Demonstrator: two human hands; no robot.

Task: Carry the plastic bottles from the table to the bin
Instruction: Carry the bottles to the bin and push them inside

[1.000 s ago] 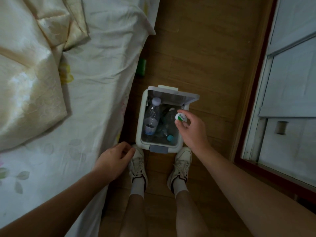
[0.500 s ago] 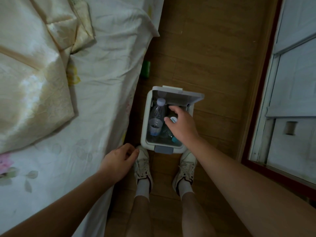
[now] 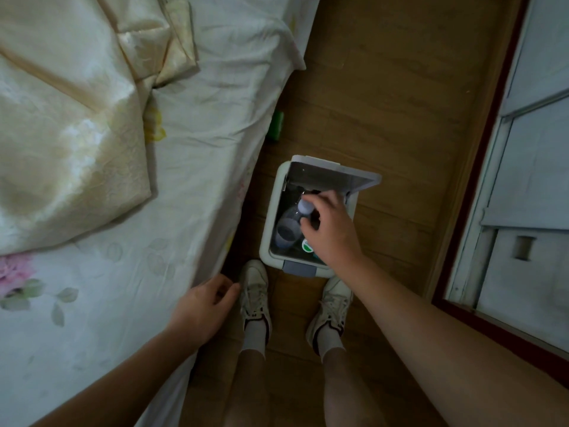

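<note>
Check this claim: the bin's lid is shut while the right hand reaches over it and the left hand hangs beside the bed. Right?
No: the head view shows the lid open. The right hand does reach over the bin, the left hand hangs beside the bed.

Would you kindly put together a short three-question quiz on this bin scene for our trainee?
1. True or false: the bin has its lid closed.
2. Which part of the clear bottle do the fingers of the right hand pinch? A. the base B. the cap C. the label
3. Fill in: the left hand, beside the bed, holds ____.
Key: 1 false; 2 B; 3 nothing.
</note>
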